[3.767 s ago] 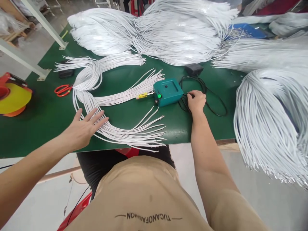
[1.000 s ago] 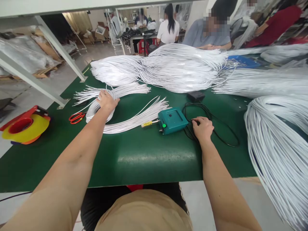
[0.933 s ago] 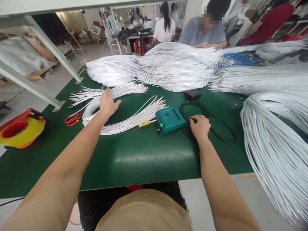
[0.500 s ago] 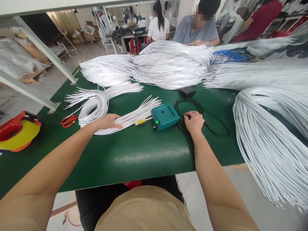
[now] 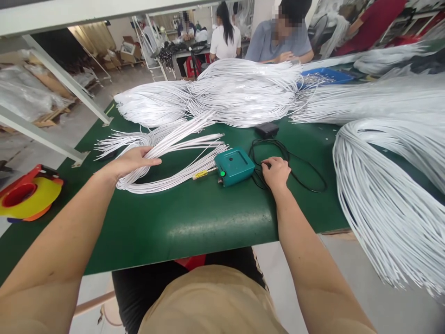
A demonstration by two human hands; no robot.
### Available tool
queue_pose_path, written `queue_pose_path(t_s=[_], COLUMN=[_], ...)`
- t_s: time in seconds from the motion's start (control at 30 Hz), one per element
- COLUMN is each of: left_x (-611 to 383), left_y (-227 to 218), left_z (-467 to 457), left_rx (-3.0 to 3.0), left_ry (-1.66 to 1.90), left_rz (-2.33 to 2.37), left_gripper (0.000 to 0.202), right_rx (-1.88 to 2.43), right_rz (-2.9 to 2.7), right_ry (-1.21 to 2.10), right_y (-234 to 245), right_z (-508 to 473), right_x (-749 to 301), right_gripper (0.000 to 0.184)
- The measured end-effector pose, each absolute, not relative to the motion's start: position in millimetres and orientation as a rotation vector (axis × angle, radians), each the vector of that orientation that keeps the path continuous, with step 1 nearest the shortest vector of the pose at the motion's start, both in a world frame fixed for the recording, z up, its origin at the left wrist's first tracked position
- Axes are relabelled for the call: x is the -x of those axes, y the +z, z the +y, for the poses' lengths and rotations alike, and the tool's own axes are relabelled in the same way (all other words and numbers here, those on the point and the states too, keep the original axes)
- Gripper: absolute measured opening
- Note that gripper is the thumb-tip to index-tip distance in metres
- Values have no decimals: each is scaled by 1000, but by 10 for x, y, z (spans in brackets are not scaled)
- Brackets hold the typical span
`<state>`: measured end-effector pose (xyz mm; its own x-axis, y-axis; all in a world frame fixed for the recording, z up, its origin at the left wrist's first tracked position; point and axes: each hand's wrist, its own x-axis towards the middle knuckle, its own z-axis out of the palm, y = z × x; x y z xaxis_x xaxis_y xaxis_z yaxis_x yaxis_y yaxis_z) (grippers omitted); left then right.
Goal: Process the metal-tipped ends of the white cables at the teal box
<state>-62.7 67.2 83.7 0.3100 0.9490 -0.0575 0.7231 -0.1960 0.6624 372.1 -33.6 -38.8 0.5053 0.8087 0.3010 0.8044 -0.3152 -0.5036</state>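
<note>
My left hand (image 5: 137, 160) is closed around part of a bundle of white cables (image 5: 174, 139), lifting it off the table with the loose ends pointing to the back right. More strands of the bundle lie curved on the table below. My right hand (image 5: 277, 171) rests at the right side of a teal box (image 5: 234, 166) with a green light, its fingers curled together beside a black cord (image 5: 295, 160). Whether those fingertips pinch the cord is hidden. A short yellow-labelled plug (image 5: 200, 174) sticks out of the box's left side.
Large heaps of white cables (image 5: 243, 93) lie across the back, and another bundle (image 5: 392, 199) hangs over the right edge. A black adapter (image 5: 266, 130), a blue tray (image 5: 325, 76) and a tape dispenser (image 5: 21, 197) stand on the green table (image 5: 194, 222). A co-worker (image 5: 278, 39) sits opposite.
My left hand has moved left and up, raising some of the cables off the table; the others stay lying. My right hand and the teal box have stayed in place.
</note>
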Motion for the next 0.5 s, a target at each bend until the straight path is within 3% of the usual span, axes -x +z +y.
queue_pose_path(t_s=[0.07,0.17,0.5], left_x=[686,712,240], left_y=[923,1060,1955], left_z=[714,759,226], left_rx=[-1950,-1878,-1961], left_ry=[388,609,782], left_rz=[1594,1661,1101], left_gripper=[51,42,22], right_rx=[2143,2138,2131], right_rz=[-1311,-1310,-1316], right_ry=[13,17,30], right_y=[-382,-378,-390], right_z=[-338,-343,-349], right_x=[-3717,-3712,-3714], right_gripper=[20,20,20])
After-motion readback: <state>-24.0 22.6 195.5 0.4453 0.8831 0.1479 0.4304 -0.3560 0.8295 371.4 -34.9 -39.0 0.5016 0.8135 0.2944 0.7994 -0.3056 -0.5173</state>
